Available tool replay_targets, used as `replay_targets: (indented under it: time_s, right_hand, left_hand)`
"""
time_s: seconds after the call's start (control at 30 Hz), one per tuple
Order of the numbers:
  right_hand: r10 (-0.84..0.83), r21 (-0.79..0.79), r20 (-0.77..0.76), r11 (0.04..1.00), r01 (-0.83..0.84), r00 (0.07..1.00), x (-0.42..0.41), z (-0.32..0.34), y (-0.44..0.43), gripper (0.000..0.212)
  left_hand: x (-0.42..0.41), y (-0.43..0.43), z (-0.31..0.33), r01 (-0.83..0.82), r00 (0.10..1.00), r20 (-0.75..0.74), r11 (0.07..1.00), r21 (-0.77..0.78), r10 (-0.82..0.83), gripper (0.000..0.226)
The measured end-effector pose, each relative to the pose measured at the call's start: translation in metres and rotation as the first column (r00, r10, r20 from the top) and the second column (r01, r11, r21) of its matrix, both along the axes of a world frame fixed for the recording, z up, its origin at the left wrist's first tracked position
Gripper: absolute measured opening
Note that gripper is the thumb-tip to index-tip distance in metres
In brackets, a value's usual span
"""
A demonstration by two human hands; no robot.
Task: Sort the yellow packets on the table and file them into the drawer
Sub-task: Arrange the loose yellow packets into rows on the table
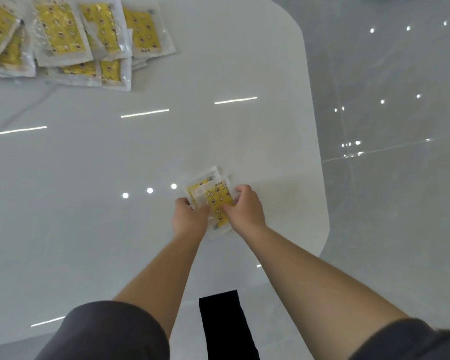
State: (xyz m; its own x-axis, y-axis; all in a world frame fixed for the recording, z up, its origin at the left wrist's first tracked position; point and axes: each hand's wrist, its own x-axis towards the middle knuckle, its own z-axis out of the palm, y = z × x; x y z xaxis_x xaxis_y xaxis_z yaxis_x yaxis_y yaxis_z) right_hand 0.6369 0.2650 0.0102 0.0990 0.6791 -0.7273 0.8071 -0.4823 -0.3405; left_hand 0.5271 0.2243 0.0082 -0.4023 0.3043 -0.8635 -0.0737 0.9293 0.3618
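Observation:
A small stack of yellow packets (215, 197) in clear plastic wrap lies on the white table (115, 165), near its right edge. My left hand (190, 216) grips the stack's left side with curled fingers. My right hand (246, 209) grips its right side, thumb on the top packet. A large loose pile of the same yellow packets (63, 40) lies overlapping at the table's far left corner. No drawer is in view.
The table's rounded right edge (320, 152) drops to a glossy grey floor (387, 178). Ceiling lights reflect on both surfaces. A black rectangular shape (226, 326) shows below the near edge, between my arms.

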Motion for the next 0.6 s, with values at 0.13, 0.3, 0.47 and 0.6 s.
replay_targets:
  time_s: [0.13,0.3,0.47,0.6]
  right_hand:
    - [0.025,-0.021,-0.008,0.999,-0.025,1.0,-0.003,-0.003,0.002,0.049]
    - [0.013,-0.073,-0.195,0.997,-0.028,0.981,-0.008,0.008,0.007,0.061]
    - [0.057,-0.074,-0.318,0.994,-0.085,0.946,-0.052,0.037,0.03,0.02]
    - [-0.113,0.016,-0.314,0.992,0.124,0.943,-0.11,0.047,0.055,0.038]
  left_hand:
    - [-0.003,0.0,-0.008,0.065,0.988,0.136,0.997,0.029,-0.069,0.011]
    - [-0.035,-0.008,0.008,-0.06,0.957,0.291,0.981,0.183,0.005,0.019]
    - [-0.096,0.004,0.031,-0.075,0.982,0.184,0.972,0.222,0.034,0.013]
    - [-0.17,0.023,0.044,-0.091,0.994,0.074,0.967,0.238,0.076,0.015]
